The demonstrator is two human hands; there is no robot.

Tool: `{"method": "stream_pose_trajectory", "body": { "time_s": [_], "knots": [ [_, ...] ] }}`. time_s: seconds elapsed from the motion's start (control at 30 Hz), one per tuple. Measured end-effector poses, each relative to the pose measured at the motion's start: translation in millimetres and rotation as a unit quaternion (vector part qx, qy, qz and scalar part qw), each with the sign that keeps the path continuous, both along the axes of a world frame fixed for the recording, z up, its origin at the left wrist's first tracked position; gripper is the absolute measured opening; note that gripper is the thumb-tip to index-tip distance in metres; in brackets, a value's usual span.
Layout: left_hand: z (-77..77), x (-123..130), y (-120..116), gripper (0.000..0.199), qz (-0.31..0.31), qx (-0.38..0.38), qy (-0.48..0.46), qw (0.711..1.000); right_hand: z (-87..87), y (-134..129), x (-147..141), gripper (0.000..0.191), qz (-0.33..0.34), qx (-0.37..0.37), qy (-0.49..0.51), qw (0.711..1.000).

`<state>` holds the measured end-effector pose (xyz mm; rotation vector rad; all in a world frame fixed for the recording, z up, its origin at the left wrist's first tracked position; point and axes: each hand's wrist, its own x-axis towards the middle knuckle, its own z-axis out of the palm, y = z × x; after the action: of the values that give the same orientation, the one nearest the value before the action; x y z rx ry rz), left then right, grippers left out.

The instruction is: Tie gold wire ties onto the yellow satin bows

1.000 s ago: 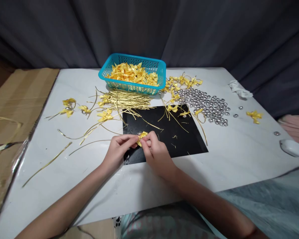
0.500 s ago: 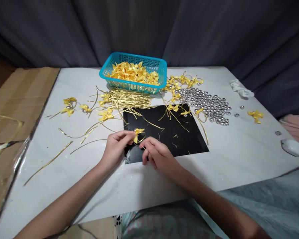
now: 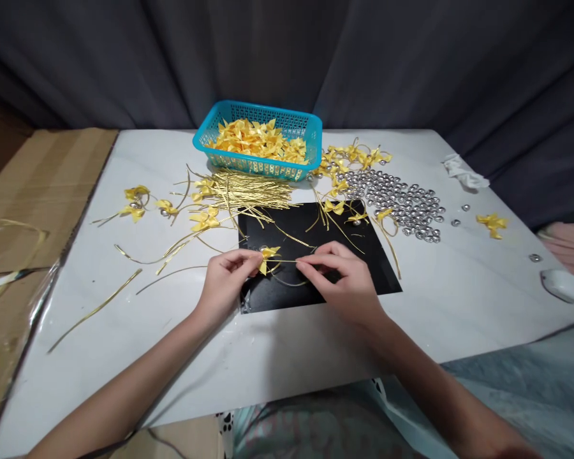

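Observation:
Over the left part of a black mat (image 3: 358, 280), my left hand (image 3: 229, 274) pinches a yellow ribbon bow (image 3: 268, 255) between thumb and fingertips. A thin gold cord (image 3: 287, 261) runs straight from the bow to the right. Its other end is pinched by my right hand (image 3: 342, 277), over the middle of the mat. Below the taut stretch, a second part of the cord curves in a loop. Behind the hands lies a pile of gold cords (image 3: 253, 190).
A blue basket (image 3: 258, 162) of yellow bows stands at the back. Silver beads (image 3: 411, 207) cover the right middle, with bows beside them. Loose cords and bows lie at the left. A white mouse-like object (image 3: 564, 285) and crumpled tissue (image 3: 463, 172) are at the right.
My right hand has moved right, away from the bow, and the cord between my hands is now drawn out straight. My left hand still pinches the bow in nearly the same place.

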<state>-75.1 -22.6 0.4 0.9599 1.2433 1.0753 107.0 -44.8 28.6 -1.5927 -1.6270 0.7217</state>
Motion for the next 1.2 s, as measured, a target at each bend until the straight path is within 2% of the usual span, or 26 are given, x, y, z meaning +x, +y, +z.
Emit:
{"method": "stream_pose_trajectory", "body": {
  "time_s": [0.07,0.13,0.23,0.33,0.4,0.53,0.7,0.8,1.0,1.1,1.2],
  "knots": [
    [1.1,0,-1,0.013,-0.011,-0.001,0.02,1.0,6.2,-1,1,0.008,0.007,0.081,-0.052,0.995],
    [2.0,1,-2,0.016,-0.029,0.008,0.042,0.999,13.0,-1,0,0.01,0.028,0.098,-0.061,0.993],
    [1.9,2,-5,0.018,-0.064,0.046,0.079,0.994,21.8,2,-2,0.013,0.081,-0.001,0.039,0.996],
    [0.3,1,-6,0.018,-0.104,0.087,0.119,0.984,29.0,11,-4,0.015,0.155,-0.093,0.118,0.976],
    [-1.0,0,-6,0.018,-0.123,0.108,0.146,0.976,34.3,19,-4,0.015,0.207,-0.09,0.083,0.971],
    [-2.9,-1,-5,0.02,-0.154,0.146,0.198,0.957,46.1,37,-6,0.013,0.312,-0.03,-0.011,0.949],
    [-3.0,-1,-6,0.02,-0.188,0.2,0.27,0.923,47.5,59,-16,0.011,0.387,0.004,-0.047,0.921],
    [-0.8,1,-7,0.022,-0.213,0.207,0.278,0.913,34.0,71,-22,0.01,0.383,-0.008,-0.05,0.922],
    [-1.5,0,-6,0.022,-0.221,0.176,0.267,0.921,2.7,83,-18,0.011,0.278,-0.023,-0.057,0.959],
    [-4.0,-1,-7,0.023,-0.209,0.163,0.251,0.931,-1.1,78,-9,0.012,0.238,-0.019,-0.05,0.97],
    [-3.9,0,-6,0.022,-0.188,0.133,0.208,0.95,2.8,68,-1,0.012,0.205,-0.014,-0.035,0.978]
  ]
}}
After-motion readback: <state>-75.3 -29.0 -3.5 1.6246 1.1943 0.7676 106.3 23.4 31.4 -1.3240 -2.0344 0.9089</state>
